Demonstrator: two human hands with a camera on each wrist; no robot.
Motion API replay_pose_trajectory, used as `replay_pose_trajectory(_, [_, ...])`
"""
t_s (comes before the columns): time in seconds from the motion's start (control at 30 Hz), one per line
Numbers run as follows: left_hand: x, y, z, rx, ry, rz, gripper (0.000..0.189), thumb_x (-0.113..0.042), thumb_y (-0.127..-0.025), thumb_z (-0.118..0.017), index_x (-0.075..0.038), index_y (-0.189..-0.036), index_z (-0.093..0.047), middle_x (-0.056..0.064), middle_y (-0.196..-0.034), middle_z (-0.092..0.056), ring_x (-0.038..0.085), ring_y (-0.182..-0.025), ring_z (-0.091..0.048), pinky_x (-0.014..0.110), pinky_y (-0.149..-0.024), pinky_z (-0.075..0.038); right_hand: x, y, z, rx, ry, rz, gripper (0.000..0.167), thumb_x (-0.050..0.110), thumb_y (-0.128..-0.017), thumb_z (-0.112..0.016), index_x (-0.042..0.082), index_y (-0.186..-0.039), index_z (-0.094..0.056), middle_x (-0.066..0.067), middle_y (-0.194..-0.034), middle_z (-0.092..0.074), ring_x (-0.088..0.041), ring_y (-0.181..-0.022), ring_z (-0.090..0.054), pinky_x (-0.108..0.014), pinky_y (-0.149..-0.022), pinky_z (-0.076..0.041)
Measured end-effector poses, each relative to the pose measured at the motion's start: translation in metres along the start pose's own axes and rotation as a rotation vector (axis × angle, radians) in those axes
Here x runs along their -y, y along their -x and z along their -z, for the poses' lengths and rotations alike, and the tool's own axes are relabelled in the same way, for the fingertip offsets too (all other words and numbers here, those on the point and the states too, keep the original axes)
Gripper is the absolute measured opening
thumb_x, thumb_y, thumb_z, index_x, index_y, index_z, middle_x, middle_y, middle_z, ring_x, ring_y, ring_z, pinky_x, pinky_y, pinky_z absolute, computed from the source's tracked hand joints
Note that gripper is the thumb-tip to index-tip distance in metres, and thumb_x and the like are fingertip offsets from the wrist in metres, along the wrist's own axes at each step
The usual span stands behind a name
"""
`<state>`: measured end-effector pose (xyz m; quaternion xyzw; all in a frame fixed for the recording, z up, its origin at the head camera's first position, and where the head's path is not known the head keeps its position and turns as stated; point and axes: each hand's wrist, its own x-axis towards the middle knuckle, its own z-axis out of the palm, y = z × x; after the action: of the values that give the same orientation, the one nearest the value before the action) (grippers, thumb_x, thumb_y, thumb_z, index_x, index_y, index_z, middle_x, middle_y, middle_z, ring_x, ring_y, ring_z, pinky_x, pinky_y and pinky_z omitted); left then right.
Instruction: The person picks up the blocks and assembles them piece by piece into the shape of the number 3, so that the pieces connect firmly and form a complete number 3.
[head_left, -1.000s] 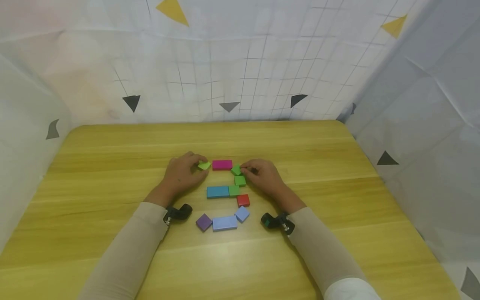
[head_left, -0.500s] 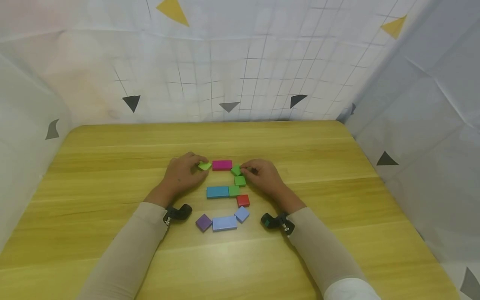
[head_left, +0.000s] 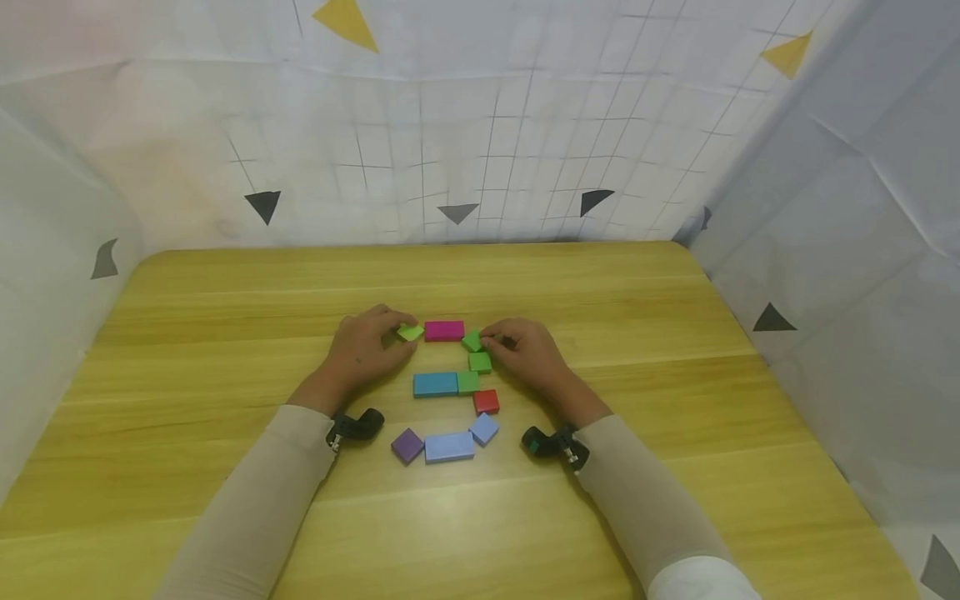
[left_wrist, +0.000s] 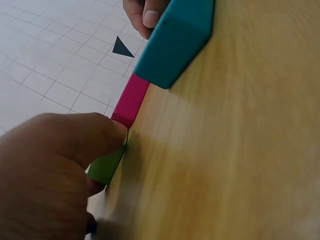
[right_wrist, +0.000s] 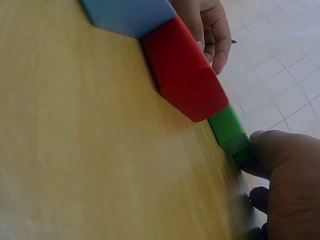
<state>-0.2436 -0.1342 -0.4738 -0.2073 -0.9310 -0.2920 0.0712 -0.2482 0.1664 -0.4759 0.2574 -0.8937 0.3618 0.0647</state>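
Observation:
With thumb and fingers, my left hand pinches a lime-green block at the left end of a magenta rectangular block. In the left wrist view the lime block lies close to the magenta block; the thumb hides whether they touch. My right hand pinches the edge of a tilted green block near the magenta block's right end. Just below it sits a green square block. In the right wrist view the right fingertips partly hide the pinched green block.
Nearer on the wooden table lie a blue rectangular block against another green block, a red block, a light-blue square, a light-blue rectangle and a purple block. A patterned white sheet hangs behind.
The lime-green block has shifted slightly right, towards the magenta block, between the left fingers. My right hand and the other blocks look the same.

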Motion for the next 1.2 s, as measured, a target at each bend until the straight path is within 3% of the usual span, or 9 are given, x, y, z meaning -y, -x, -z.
replay_pose_trajectory(1.2, [0.0031, -0.0043, 0.0034, 0.026, 0.014, 0.022, 0.035, -0.04, -0.089, -0.07, -0.027, -0.122, -0.069, -0.006, -0.114, -0.066, 0.016, -0.106, -0.059, 0.044, -0.091, -0.041, -0.002, -0.0035, -0.0033, -0.02, 0.013, 0.004, 0.014, 0.02, -0.094, -0.07, 0.013, -0.104, -0.077, 0.002, -0.095, -0.074, -0.014, -0.091, -0.066, -0.036, -0.084, -0.055])
